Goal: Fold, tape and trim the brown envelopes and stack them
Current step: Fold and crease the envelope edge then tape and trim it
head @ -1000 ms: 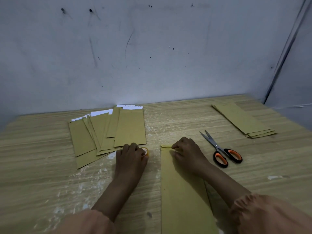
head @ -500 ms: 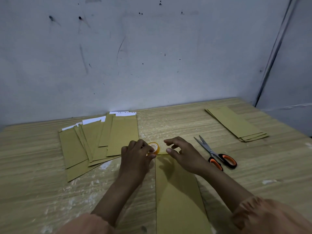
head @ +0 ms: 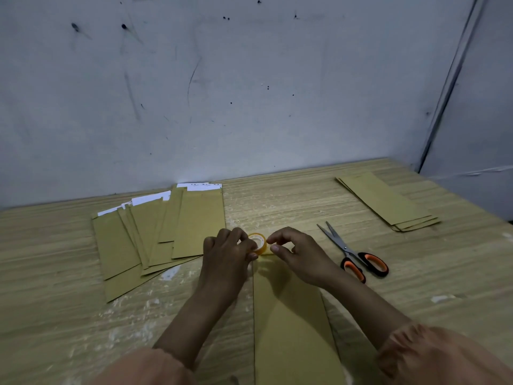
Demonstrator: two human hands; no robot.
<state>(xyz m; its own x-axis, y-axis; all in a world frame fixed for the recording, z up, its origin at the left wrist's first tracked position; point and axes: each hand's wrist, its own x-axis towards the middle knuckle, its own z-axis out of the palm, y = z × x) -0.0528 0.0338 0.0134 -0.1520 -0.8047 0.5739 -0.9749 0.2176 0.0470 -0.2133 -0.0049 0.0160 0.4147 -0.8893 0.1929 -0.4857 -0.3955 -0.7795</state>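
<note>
several fanned envelopes (head: 155, 237) lie at left. left hand (head: 226, 252) grips the tape roll (head: 258, 243) at the top of the centre envelope (head: 291, 323); right hand (head: 298, 254), fingers curled, pinches at it. scissors (head: 352, 252), then a neat stack (head: 388, 202), lie right.

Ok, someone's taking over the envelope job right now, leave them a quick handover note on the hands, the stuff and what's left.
Left hand grips the tape roll at the far end of the envelope lying in front. Right hand hovers at the roll, fingers curled, apparently reaching for the tape end; no contact visible.
Scissors lie open and untouched to the right.
Finished stack sits far right; fanned pile to the left awaits work.
Left: tape and trim this one, stack it, then do the pile.
</note>
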